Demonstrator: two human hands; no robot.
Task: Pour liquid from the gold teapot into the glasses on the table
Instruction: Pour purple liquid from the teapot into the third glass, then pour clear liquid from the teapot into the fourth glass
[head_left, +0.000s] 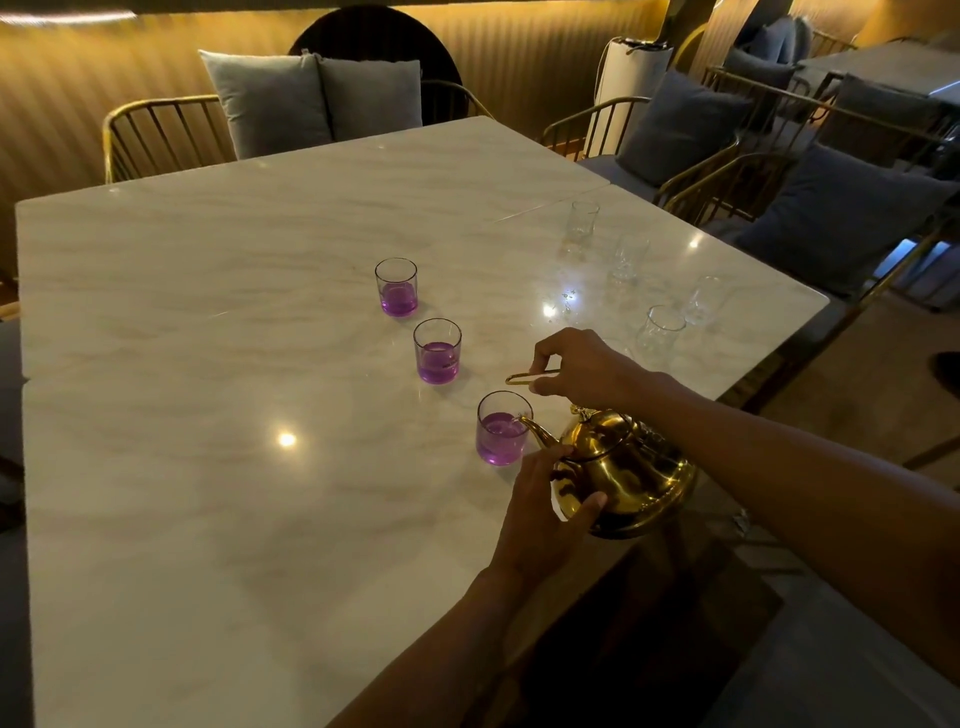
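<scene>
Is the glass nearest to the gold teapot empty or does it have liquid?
It has liquid: the nearest glass holds purple liquid to about half, and the tipped teapot has its spout at the rim.

Gold teapot (626, 467), purple liquid (501, 439), white veined marble table (208, 312)

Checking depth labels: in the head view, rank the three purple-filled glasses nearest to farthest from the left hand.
1. Nearest purple glass, just beyond the left hand, at the gold teapot spout.
2. Middle purple glass, farther up and left on the table.
3. Far purple glass, farthest along the row.
</scene>
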